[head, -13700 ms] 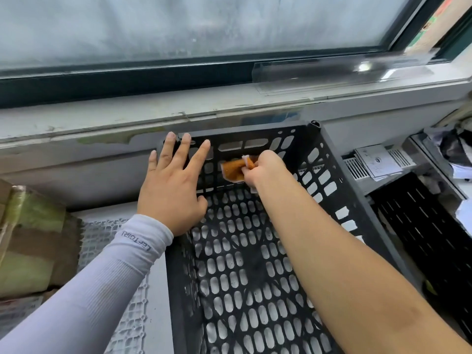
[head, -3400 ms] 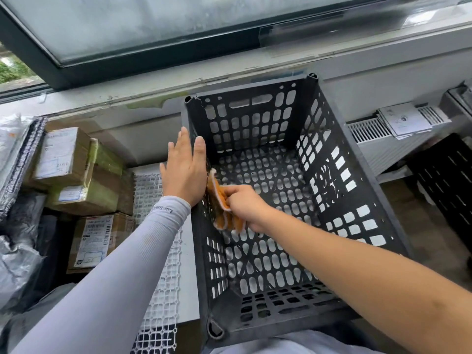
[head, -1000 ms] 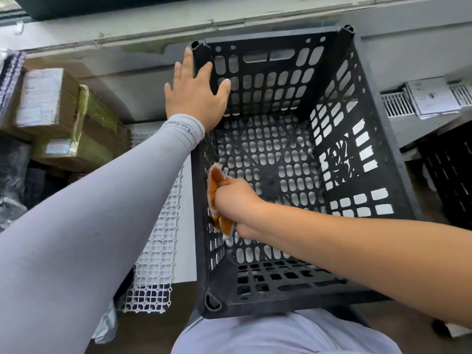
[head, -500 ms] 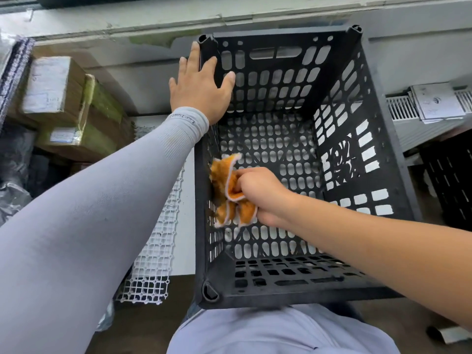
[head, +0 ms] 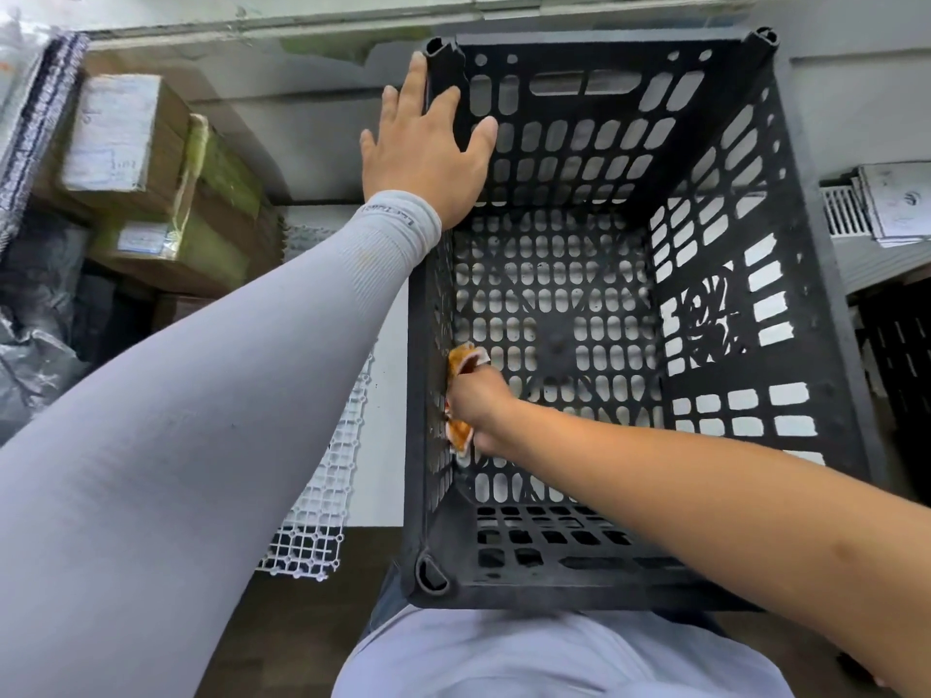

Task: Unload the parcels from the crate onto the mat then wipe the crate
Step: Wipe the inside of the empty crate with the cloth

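on the grey sleeve (head: 393,229), small writing too blurred to read

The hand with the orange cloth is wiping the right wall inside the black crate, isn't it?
Not quite. In the head view the right hand presses the orange cloth against the left wall inside the black crate, not the right wall.

Right hand (head: 478,405) presses orange cloth (head: 462,362) against crate (head: 826,314) left wall.

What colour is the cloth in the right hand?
Orange with a pale edge; the cloth shows in the head view, gripped by the right hand.
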`<action>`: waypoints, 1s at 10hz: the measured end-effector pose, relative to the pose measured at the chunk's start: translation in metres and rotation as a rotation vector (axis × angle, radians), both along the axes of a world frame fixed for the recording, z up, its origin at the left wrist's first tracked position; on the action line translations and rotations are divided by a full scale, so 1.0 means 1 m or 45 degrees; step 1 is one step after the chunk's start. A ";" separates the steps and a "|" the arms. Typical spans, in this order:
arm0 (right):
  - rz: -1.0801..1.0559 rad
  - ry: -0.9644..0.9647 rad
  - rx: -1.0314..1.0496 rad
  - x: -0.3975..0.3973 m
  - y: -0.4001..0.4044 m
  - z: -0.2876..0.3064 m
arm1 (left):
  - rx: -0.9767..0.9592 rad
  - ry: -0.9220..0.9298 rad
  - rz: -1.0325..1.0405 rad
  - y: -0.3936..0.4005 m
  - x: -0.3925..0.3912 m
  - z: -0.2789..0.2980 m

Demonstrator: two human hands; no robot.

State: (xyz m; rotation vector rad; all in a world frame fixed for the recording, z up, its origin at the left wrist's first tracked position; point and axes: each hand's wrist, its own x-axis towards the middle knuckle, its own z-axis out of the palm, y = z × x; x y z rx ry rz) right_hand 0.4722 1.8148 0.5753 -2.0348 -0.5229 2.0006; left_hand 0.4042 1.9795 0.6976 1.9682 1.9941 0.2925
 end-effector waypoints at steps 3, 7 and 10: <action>0.020 0.008 0.065 0.010 0.000 0.075 | -0.005 -0.016 -0.002 0.001 0.001 0.000; 0.075 0.300 0.046 0.042 -0.011 0.136 | -0.013 -0.005 -0.007 -0.001 0.001 0.001; 0.191 -0.044 0.214 0.061 0.008 0.097 | -0.006 -0.003 0.000 -0.002 0.001 0.001</action>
